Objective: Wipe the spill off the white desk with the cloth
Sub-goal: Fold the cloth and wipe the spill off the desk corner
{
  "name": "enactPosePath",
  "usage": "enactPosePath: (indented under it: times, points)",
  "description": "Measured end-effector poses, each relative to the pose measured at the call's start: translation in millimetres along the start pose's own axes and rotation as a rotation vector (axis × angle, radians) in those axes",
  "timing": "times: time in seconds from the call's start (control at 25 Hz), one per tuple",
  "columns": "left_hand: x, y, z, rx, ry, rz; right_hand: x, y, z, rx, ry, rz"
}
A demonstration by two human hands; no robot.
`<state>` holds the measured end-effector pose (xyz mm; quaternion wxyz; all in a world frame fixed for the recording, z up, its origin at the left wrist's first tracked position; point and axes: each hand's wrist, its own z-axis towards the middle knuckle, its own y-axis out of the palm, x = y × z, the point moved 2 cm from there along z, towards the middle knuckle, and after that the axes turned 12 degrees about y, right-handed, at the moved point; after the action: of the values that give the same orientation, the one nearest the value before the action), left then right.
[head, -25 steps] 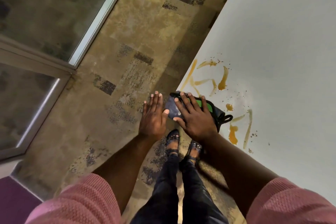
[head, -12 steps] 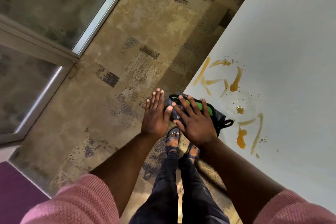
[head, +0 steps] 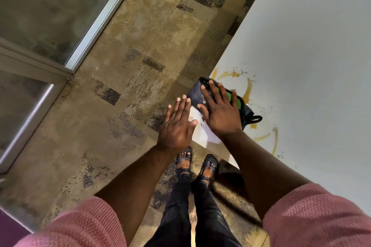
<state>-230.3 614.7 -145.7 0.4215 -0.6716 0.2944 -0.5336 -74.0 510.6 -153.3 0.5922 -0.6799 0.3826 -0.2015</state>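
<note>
Head view: my right hand [head: 219,113] lies flat on the cloth [head: 195,94], fingers spread wide and pressing rather than gripping, so the push covers a broad patch of the white desk [head: 313,50]. My left hand [head: 177,124] is open and holds nothing, resting at the desk's edge just beside my right thumb, probably to catch drips. The cloth is dark with a green strip and a black loop. The spill [head: 248,91], amber streaks and specks, lies beyond my fingertips and behind my wrist.
</note>
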Motion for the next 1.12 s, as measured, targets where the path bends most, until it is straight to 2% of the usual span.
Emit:
enactPosePath:
  times: [0.2, 0.36, 0.52, 0.68, 0.88, 1.12]
  points:
    - [5.2, 12.9, -7.6, -0.087, 0.152, 0.139, 22.2, -12.2, 22.9, 0.0, 0.14, 0.041]
    - [13.7, 23.8, -6.0, -0.15, 0.234, 0.183, 24.0, -11.8, 6.5, 0.025, 0.132, 0.061]
    - [18.2, 33.9, -6.1, -0.204, 0.218, 0.206, 29.8, -4.9, -17.1, 0.008, -0.004, 0.027]
    - [20.2, 35.2, -1.4, -0.189, 0.218, 0.209, 30.8, -5.5, 2.9, -0.006, -0.026, 0.002]
    - [20.3, 31.2, 20.6, -0.201, 0.224, 0.227, 28.2, -15.6, 47.3, -0.006, 0.078, 0.019]
    - [14.8, 20.4, 45.2, -0.117, 0.206, 0.192, 34.6, -31.1, 88.9, 0.032, 0.231, 0.092]
